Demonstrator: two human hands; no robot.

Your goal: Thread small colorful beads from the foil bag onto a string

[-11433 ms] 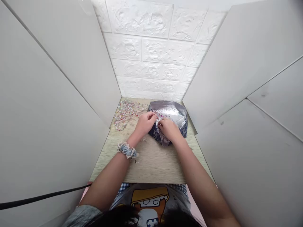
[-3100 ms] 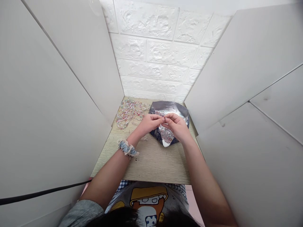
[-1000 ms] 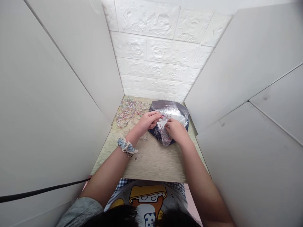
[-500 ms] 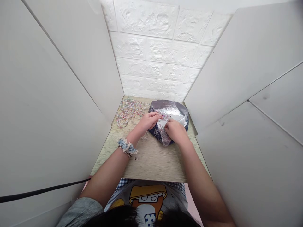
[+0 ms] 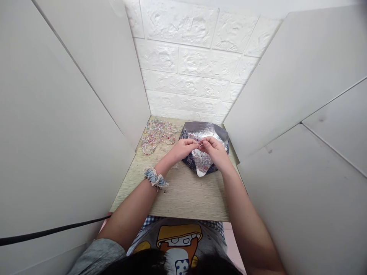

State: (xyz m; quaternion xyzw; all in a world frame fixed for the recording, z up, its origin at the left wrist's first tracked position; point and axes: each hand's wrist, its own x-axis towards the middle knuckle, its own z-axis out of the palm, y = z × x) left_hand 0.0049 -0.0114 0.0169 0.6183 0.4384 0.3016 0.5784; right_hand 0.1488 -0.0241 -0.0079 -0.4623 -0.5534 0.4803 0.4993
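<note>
Your right hand has risen from the beads in the silver-lined bag to meet your left hand. Both pinch closed, on what I cannot tell; this seems like threading, calling for steady alignment.

Silver gleaming inside the dark-blue patterned bag, pink and white beads there too! Multicoloured strands on pale wood-grain surface, light blue on the scrunchie.
</note>
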